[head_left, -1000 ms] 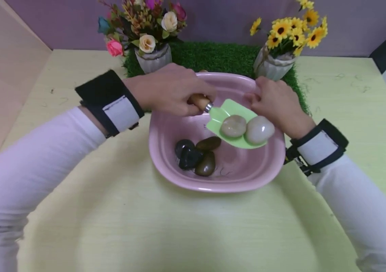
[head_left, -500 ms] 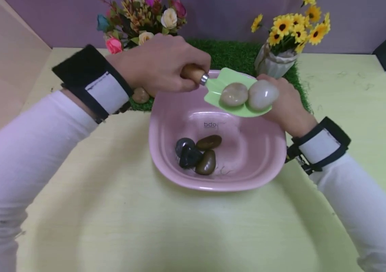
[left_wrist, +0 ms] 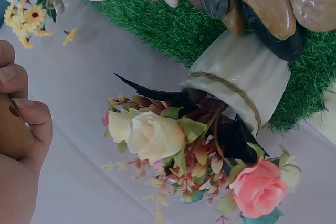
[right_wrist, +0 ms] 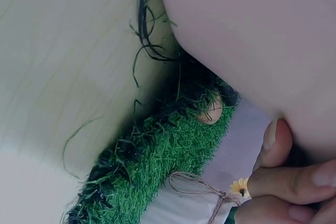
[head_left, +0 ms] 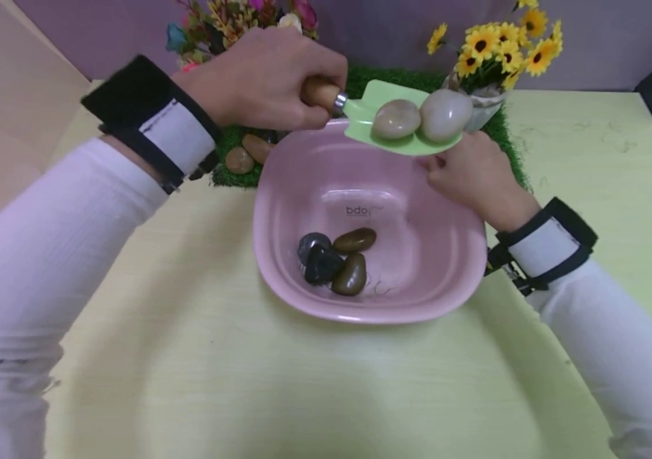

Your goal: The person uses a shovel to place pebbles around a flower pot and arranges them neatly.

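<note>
My left hand [head_left: 271,83] grips the wooden handle [head_left: 321,94] of a small trowel, its fingers curled round it. Two pale polished stones, a beige one [head_left: 396,119] and a whiter one [head_left: 446,115], lie on the trowel's light green blade [head_left: 357,118]. The blade hangs above the back rim of a pink basin [head_left: 354,315]. With my right hand [head_left: 477,175] I hold the basin's back right rim; in the right wrist view bent fingers [right_wrist: 283,182] lie against its outer wall. On the basin floor sit black stones [head_left: 322,264] and brown stones [head_left: 350,274].
Behind the basin lies an artificial grass mat [left_wrist: 152,30]. A vase [left_wrist: 239,77] of roses stands at back left beside several stones [head_left: 239,160]; a pot [head_left: 483,105] of yellow flowers stands at back right. A wall rises behind the table [head_left: 199,382].
My left hand has lifted the trowel with both stones up and back from inside the basin. My right hand has stayed at the rim, and the basin has hardly moved.
</note>
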Action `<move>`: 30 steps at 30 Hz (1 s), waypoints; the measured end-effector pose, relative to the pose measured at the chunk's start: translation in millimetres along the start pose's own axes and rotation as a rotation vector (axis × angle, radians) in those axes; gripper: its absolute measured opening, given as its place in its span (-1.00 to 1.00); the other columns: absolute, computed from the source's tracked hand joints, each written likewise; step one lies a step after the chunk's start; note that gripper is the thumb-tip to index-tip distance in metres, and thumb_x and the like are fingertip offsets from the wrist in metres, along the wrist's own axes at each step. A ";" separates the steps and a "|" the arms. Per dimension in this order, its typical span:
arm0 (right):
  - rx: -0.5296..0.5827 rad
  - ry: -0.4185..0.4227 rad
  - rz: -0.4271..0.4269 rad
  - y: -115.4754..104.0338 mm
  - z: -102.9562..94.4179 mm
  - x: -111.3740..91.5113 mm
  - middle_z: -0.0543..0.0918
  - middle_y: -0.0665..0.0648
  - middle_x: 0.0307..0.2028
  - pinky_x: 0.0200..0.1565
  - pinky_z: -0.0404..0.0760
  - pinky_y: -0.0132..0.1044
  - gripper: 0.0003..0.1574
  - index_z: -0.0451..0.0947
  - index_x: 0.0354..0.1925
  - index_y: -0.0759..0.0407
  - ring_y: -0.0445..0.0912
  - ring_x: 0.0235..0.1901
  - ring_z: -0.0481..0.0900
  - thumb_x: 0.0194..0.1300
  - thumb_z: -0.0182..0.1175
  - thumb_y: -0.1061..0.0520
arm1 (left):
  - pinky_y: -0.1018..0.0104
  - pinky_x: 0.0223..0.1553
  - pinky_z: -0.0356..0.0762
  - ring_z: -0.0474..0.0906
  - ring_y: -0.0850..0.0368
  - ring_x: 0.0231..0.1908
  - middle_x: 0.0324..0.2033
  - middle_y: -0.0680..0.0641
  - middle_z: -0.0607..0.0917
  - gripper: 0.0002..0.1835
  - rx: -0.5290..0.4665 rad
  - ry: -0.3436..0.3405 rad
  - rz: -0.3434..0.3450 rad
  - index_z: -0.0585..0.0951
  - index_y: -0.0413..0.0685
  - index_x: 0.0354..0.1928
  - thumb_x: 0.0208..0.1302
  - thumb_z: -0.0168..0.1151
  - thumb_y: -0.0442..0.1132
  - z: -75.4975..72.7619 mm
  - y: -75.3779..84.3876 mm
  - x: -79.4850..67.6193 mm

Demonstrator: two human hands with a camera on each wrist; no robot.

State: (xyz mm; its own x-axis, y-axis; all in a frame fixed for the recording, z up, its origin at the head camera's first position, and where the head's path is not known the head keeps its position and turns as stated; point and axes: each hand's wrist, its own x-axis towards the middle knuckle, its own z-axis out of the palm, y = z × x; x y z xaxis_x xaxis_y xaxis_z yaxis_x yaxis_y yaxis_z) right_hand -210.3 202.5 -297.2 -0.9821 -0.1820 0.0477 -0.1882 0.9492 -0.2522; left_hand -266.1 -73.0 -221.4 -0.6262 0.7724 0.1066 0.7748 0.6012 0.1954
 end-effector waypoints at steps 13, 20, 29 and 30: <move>0.001 -0.061 0.060 -1.4 -1.3 1.7 0.38 0.19 -0.54 -0.52 0.34 -0.16 -0.63 0.32 -0.36 0.18 0.10 -0.49 0.44 0.43 0.02 -0.07 | 0.18 -0.29 0.21 0.27 0.06 -0.36 -0.39 -0.06 0.40 -0.82 0.020 0.020 -0.147 0.51 -0.07 -0.17 0.35 -0.01 -0.15 0.8 -13.2 7.1; 0.002 -0.068 0.070 -1.3 -1.5 1.6 0.38 0.20 -0.52 -0.51 0.35 -0.14 -0.62 0.31 -0.36 0.19 0.11 -0.47 0.44 0.43 0.02 -0.08 | 0.19 -0.31 0.21 0.28 0.05 -0.39 -0.35 -0.08 0.42 -0.75 0.042 -0.005 -0.155 0.52 -0.11 -0.10 0.39 -0.03 -0.10 -1.9 -20.4 12.1; 0.004 -0.068 0.051 -0.7 -1.6 0.5 0.39 0.19 -0.53 -0.52 0.36 -0.17 -0.63 0.32 -0.37 0.20 0.09 -0.49 0.44 0.43 0.03 -0.06 | 0.19 -0.28 0.21 0.26 0.04 -0.34 -0.34 -0.10 0.40 -0.75 0.063 0.004 -0.185 0.50 -0.15 -0.10 0.40 -0.06 -0.14 -1.9 -27.9 14.6; 0.004 -0.067 0.050 -0.6 -1.6 0.5 0.39 0.19 -0.53 -0.52 0.36 -0.17 -0.63 0.32 -0.37 0.20 0.09 -0.49 0.44 0.44 0.03 -0.06 | 0.19 -0.30 0.19 0.25 0.04 -0.35 -0.36 -0.10 0.39 -0.76 0.066 0.012 -0.185 0.49 -0.15 -0.12 0.39 -0.06 -0.14 -1.4 -28.2 15.4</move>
State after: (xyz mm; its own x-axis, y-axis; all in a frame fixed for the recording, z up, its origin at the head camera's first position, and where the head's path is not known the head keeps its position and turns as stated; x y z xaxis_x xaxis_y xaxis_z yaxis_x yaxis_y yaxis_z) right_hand -210.6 202.3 -295.5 -0.9881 -0.1510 -0.0299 -0.1384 0.9565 -0.2567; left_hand -297.8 -78.4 -223.9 -0.7589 0.6455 0.0865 0.6505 0.7449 0.1482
